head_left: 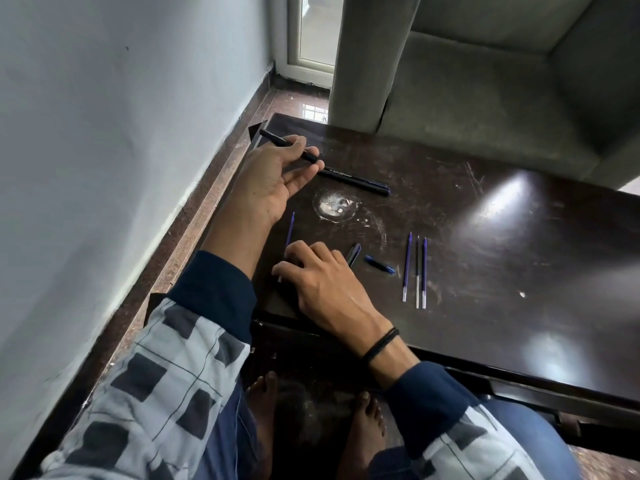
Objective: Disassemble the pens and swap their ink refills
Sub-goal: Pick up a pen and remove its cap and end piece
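Pen barrel (273, 138), black and slim, sits in the left hand (273, 181) up and to the left of the pale ring mark (334, 206) scuffed into the bench (485, 237). Thumb and forefinger pinch it with the palm turned up, and the other fingers (303, 176) stretch loosely beneath. That hold probably keeps one end free so a refill can be fed in.

A second pen (356, 181), whole by the look of it, lies just above the ring mark and past the held barrel's end, likely waiting its turn.

The right hand (325, 282) rests below and left of the ring mark. Its bent fingers (304, 254) lie over the lower part of a blue refill (290, 230), whose tip points up past the mark's left side. Whether they pinch the refill or only cover it cannot be told.

A cap (354, 253) and a blue end piece (379, 264) lie below the mark, just beside the right knuckles. They are probably set there to be within reach for closing a pen up again.

Three refills (417, 271), a dark one between two blue, lie side by side below and right of the mark, well apart from both hands. Laid parallel like that, they seem sorted so that none rolls off or gets mixed up.

The swap looks to be under way, with reassembly not yet done.
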Demonstrator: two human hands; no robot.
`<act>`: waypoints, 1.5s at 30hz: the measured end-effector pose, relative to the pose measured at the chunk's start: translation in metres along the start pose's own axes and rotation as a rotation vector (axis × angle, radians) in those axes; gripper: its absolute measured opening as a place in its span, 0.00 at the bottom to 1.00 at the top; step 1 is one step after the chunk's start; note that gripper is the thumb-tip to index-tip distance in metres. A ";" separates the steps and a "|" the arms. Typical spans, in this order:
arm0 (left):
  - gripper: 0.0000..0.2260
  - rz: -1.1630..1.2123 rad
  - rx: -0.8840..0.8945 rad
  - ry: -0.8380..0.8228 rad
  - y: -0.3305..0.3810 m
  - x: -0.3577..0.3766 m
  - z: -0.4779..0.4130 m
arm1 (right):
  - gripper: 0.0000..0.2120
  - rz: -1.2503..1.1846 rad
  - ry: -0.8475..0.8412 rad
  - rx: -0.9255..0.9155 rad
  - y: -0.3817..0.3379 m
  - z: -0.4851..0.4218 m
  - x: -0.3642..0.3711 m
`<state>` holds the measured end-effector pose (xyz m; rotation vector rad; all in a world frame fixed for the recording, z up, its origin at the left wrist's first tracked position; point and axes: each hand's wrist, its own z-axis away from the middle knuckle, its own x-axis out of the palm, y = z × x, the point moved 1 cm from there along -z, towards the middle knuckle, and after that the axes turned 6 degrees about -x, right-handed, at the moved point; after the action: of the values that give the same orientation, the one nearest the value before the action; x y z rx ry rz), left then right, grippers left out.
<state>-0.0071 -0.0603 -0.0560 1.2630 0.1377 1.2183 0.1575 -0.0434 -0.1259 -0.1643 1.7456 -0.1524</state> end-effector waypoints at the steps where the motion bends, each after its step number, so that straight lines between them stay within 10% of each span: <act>1: 0.03 0.000 0.000 -0.001 0.000 0.000 0.000 | 0.15 -0.001 0.005 -0.004 0.000 -0.001 0.000; 13: 0.04 -0.039 0.001 -0.028 -0.002 0.000 -0.001 | 0.13 -0.040 0.165 -0.121 0.010 0.006 -0.019; 22: 0.03 -0.193 -0.075 -0.253 -0.008 0.014 0.007 | 0.04 -0.498 0.772 0.476 0.042 0.010 -0.056; 45: 0.05 -0.435 -0.081 -0.336 -0.029 0.029 0.015 | 0.04 -0.591 0.731 0.664 0.046 0.012 -0.059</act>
<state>0.0331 -0.0429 -0.0577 1.2672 0.1084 0.6248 0.1782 0.0133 -0.0805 -0.1369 2.2061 -1.3423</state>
